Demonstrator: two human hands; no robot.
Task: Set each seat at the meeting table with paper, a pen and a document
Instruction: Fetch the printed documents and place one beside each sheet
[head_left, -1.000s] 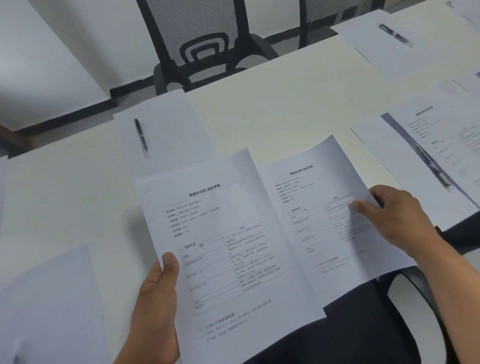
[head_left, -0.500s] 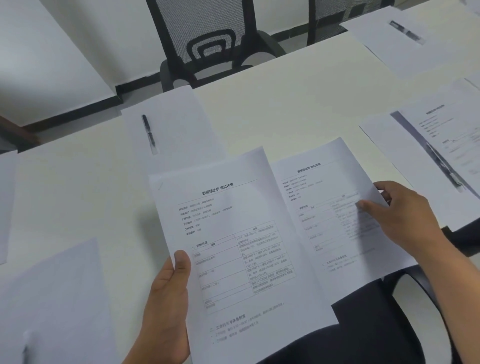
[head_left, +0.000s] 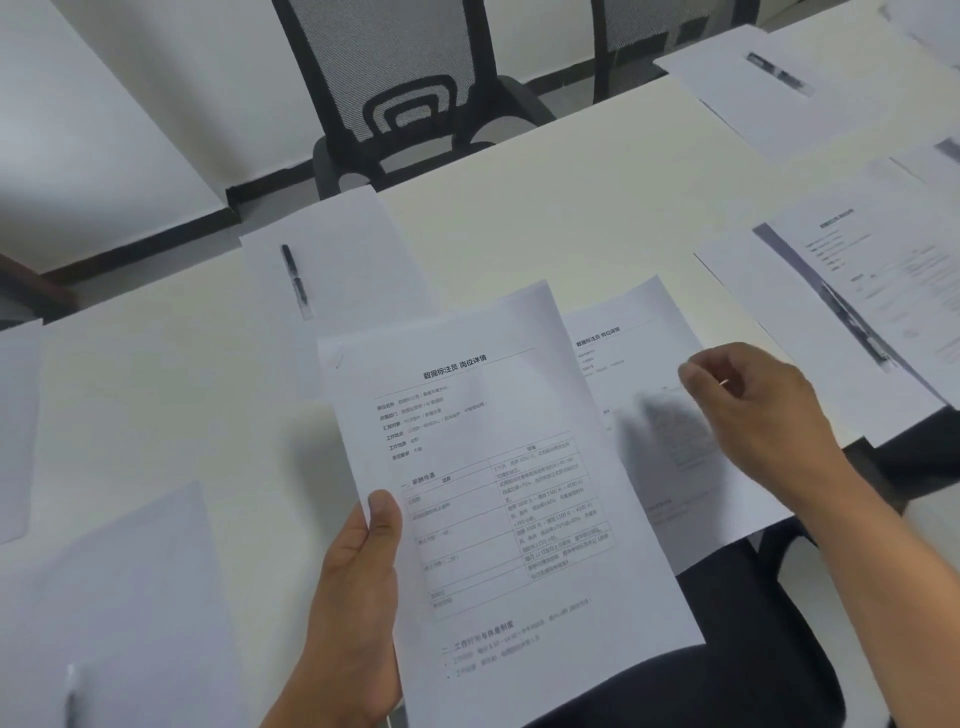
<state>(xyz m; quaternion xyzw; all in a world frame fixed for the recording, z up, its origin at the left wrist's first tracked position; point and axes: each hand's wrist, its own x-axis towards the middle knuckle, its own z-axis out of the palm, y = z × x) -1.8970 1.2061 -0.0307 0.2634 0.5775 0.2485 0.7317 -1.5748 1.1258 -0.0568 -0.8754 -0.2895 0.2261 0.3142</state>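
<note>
Left hand (head_left: 358, 597) grips near-left edge of white printed document sheet (head_left: 498, 488), thumb clamped on top, sheet held above near edge of cream rectangular table (head_left: 597, 182). Right hand (head_left: 763, 410) hovers over second white printed sheet (head_left: 660, 332) lying beneath, right of first; fingers curled, contact with sheet unclear. Far left: blank white paper (head_left: 353, 244) with dark pen (head_left: 296, 280) on it, before black mesh office chair (head_left: 410, 88). Right: set place with printed document (head_left: 883, 270).

The document (head_left: 498, 467) pinched in the left hand (head_left: 358, 597) is headed "数据标注员 岗位详情". The same heading tops the second document (head_left: 649, 364) under the right hand (head_left: 753, 405). Smaller print is too blurred to read.
</note>
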